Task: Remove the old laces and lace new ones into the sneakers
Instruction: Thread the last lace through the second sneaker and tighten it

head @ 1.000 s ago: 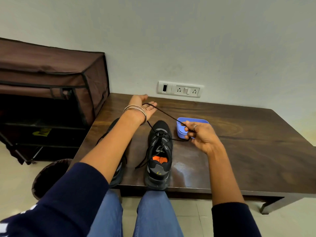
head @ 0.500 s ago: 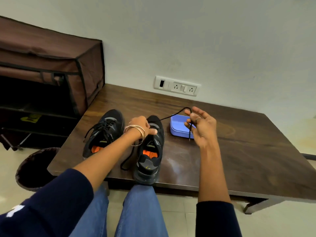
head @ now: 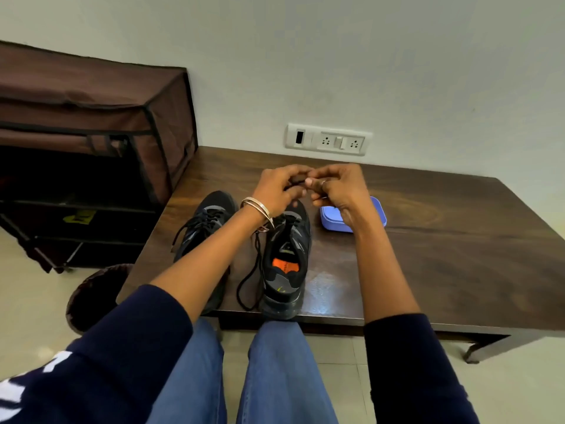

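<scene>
Two black sneakers stand on the dark wooden table point(head: 458, 255). The right sneaker point(head: 286, 264) has an orange insole, and a black lace point(head: 249, 280) hangs loose down its left side. The left sneaker point(head: 204, 221) is laced and partly hidden by my left forearm. My left hand point(head: 275, 189) and my right hand point(head: 336, 186) meet above the right sneaker's toe. Both have fingers curled and pinch something dark between them, apparently the lace end, which the fingers mostly hide.
A blue lidded box point(head: 333, 220) lies right of the sneakers, partly behind my right wrist. A brown fabric shoe rack point(head: 91, 123) stands left of the table, a dark bin point(head: 91, 295) on the floor below it. A switch panel point(head: 328, 139) is on the wall.
My left hand has left the right sneaker and risen. My right hand came left to meet it, and the lace stretched between sneaker and right hand is now gathered in the fingers.
</scene>
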The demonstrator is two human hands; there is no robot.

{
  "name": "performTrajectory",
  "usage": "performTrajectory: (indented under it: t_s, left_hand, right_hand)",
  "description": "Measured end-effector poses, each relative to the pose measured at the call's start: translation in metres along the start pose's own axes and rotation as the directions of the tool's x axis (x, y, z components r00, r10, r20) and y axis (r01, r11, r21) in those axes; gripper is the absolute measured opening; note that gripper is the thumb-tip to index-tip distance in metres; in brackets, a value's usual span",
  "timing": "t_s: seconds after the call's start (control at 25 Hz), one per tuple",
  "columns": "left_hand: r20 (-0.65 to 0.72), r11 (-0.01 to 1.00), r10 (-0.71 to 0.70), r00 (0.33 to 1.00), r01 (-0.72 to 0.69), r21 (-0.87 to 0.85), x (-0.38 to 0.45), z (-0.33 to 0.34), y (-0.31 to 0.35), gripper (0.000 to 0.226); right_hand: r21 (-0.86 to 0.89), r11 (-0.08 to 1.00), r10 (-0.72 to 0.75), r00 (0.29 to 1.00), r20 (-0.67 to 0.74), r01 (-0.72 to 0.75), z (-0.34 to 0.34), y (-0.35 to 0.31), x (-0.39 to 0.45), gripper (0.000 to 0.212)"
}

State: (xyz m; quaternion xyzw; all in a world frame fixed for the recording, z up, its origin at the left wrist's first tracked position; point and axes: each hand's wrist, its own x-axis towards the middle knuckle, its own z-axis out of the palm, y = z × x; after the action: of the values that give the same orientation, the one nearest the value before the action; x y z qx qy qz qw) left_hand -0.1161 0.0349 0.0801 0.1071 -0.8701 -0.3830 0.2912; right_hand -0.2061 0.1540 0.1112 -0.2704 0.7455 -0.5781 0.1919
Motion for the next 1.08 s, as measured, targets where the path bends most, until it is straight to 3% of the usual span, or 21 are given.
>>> performTrajectory:
  t_s: [0.08, 0.28, 0.44, 0.52, 0.6, 0.68, 0.76, 0.88, 1.08]
  left_hand:
    - [-0.042, 0.997, -0.030, 0.999, 0.033, 0.070, -0.001, -0.008, -0.007, 0.027]
    - [0.070, 0.990, -0.058, 0.996, 0.048, 0.135, -0.005, -0.009, -0.010, 0.038]
    - [-0.016, 0.988, -0.150, 0.989, 0.150, 0.039, -0.004, -0.003, -0.011, 0.017]
    - [-0.039, 0.970, -0.200, 0.979, 0.203, 0.133, -0.004, -0.001, -0.018, 0.010]
    - [-0.071, 0.936, -0.305, 0.950, 0.312, 0.162, -0.008, 0.002, -0.027, 0.005]
    - [-0.080, 0.901, -0.407, 0.910, 0.414, 0.129, -0.014, 0.010, -0.036, 0.006]
    - [-0.036, 0.872, -0.467, 0.883, 0.467, 0.146, -0.021, 0.022, -0.042, 0.008]
    - [0.010, 0.844, -0.503, 0.864, 0.489, 0.219, -0.026, 0.038, -0.045, 0.010]
    - [-0.044, 0.774, -0.569, 0.821, 0.552, 0.309, -0.028, 0.052, -0.041, 0.021]
  right_hand:
    - [0.015, 0.999, 0.035, 0.992, -0.120, -0.033, -0.003, 0.007, 0.004, 0.008]
    - [-0.057, 0.998, 0.039, 0.999, -0.010, -0.039, 0.022, 0.022, 0.006, 0.015]
    - [0.044, 0.996, 0.089, 0.972, -0.217, -0.082, 0.035, 0.027, 0.005, 0.012]
    - [-0.020, 0.995, 0.085, 0.953, -0.290, -0.095, 0.037, 0.041, 0.004, 0.010]
    - [-0.154, 0.973, 0.134, 0.963, -0.235, -0.173, 0.038, 0.060, 0.002, 0.011]
    - [-0.358, 0.893, 0.278, 0.960, -0.037, -0.272, 0.044, 0.077, -0.004, 0.045]
    - [-0.558, 0.792, 0.329, 0.943, 0.046, -0.249, 0.051, 0.090, -0.008, 0.060]
    - [-0.666, 0.732, 0.200, 0.980, 0.012, -0.141, 0.056, 0.101, -0.010, 0.035]
    - [-0.485, 0.862, 0.131, 0.989, -0.071, -0.149, 0.050, 0.099, -0.022, 0.019]
